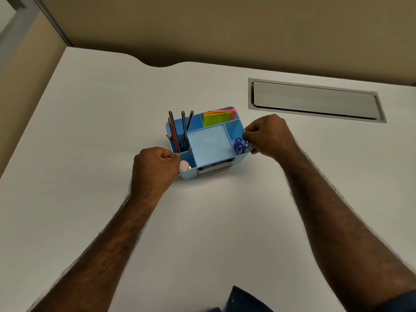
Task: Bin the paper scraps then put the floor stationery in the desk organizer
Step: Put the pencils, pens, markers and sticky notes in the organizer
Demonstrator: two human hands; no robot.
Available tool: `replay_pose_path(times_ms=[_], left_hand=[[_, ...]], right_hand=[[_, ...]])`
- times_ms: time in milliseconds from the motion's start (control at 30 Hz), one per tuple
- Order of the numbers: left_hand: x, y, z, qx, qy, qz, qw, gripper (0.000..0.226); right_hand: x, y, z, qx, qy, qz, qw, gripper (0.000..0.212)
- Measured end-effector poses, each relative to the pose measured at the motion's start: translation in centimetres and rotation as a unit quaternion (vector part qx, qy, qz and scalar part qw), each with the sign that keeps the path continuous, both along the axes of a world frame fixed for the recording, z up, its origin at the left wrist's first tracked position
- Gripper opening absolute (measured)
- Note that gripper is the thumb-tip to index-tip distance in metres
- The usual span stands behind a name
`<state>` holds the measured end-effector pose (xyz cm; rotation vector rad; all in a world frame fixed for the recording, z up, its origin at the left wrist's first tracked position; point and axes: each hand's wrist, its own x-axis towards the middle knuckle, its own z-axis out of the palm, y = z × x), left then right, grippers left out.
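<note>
While the blue desk organizer (209, 145) holds pencils (177, 131), sticky notes (217, 118) and markers (239, 145), the left hand (155, 168) and right hand (270, 136) each close their grip on its opposite ends.

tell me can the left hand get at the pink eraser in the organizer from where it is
Probably yes: the left hand grips the organizer wall right beside the pink eraser, whose compartment is open on top; it must loosen its grip first.
</note>
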<state>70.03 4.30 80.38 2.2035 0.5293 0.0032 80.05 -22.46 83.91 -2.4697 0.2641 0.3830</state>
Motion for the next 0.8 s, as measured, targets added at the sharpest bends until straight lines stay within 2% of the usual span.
replay_pose_path(times_ms=[267,500,800], left_hand=[[6.6,1.3,1.4,0.090,-0.034,-0.078,0.992,0.024],[15.0,1.2,2.6,0.100,-0.021,-0.107,0.989,0.025],[23.7,0.0,2.4,0.121,0.007,-0.109,0.987,0.030]], right_hand=[[2.0,0.0,-0.5,0.045,-0.061,-0.043,0.996,0.014],[8.0,0.0,0.0,0.053,-0.096,-0.065,0.992,0.018],[13.7,-0.2,-0.1,0.052,-0.099,-0.116,0.987,0.012]])
